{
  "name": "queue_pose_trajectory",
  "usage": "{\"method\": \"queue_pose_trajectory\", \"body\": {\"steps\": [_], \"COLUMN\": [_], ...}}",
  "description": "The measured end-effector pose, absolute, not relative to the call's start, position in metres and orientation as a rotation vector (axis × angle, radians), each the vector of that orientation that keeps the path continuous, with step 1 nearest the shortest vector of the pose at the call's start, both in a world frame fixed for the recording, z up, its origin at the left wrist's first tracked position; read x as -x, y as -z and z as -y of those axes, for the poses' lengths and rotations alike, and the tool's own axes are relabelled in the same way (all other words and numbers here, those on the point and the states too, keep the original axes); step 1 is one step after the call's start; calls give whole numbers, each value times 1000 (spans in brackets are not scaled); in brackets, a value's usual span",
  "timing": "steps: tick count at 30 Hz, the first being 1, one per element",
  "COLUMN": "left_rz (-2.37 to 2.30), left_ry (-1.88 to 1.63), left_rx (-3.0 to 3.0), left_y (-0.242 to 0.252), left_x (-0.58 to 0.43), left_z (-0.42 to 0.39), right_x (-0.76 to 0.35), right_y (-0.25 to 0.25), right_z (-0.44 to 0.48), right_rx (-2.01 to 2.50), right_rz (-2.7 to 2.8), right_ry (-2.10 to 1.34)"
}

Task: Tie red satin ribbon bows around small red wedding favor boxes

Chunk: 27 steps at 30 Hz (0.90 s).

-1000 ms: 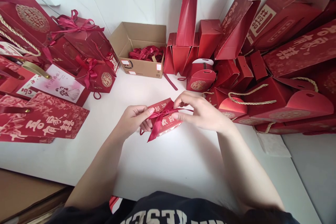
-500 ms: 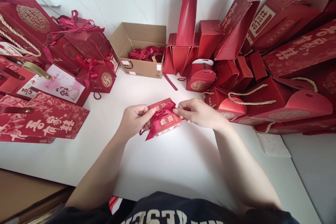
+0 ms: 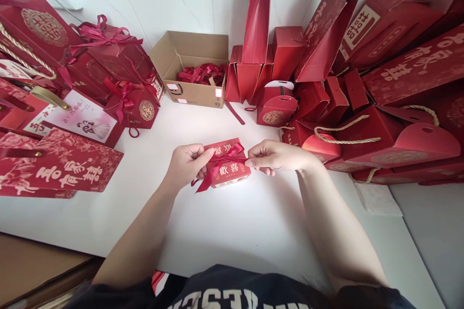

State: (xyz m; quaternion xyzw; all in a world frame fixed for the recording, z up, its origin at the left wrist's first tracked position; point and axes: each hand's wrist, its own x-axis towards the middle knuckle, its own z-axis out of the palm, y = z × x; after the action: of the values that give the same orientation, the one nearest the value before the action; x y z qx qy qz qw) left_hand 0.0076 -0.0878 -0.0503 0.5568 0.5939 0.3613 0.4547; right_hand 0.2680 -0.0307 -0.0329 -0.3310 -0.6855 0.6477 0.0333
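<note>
A small red gift box (image 3: 234,172) with Chinese lettering sits on the white table (image 3: 232,222) in front of me. A red satin ribbon (image 3: 217,164) is wrapped over it, with a tail hanging down at the left. My left hand (image 3: 186,164) pinches the ribbon at the box's left end. My right hand (image 3: 277,156) pinches the ribbon at the box's right end, fingers pressed together.
A brown cardboard carton (image 3: 188,65) holding red ribbons stands at the back. Red gift bags and boxes (image 3: 362,82) are piled along the right. More red bags with bows and gold rope handles (image 3: 72,96) lie at the left. A loose ribbon strip (image 3: 235,112) lies by the carton.
My right hand has lowered and drawn out to the right, pulling the ribbon flatter over the box. The box has turned slightly, and the left hand has stayed put.
</note>
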Motion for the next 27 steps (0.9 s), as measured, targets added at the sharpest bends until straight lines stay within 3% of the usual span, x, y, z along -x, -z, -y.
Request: {"method": "queue_pose_trajectory", "body": {"steps": [3, 16, 23, 27], "left_rz": [-1438, -1378, -1447, -1522], "left_ry": [-873, -867, -966, -1023], "left_rx": [-1362, -1387, -1530, -1660], "left_y": [49, 47, 50, 52], "left_x": [-7, -9, -17, -23], "left_z": [88, 91, 96, 98], "right_x": [-272, -236, -230, -225], "right_y": [27, 14, 15, 12], "right_z": [33, 62, 66, 70], "right_rx": [995, 907, 1018, 1192], "right_rz": [2161, 2462, 2458, 2321], "right_ry": [-1922, -764, -610, -878]}}
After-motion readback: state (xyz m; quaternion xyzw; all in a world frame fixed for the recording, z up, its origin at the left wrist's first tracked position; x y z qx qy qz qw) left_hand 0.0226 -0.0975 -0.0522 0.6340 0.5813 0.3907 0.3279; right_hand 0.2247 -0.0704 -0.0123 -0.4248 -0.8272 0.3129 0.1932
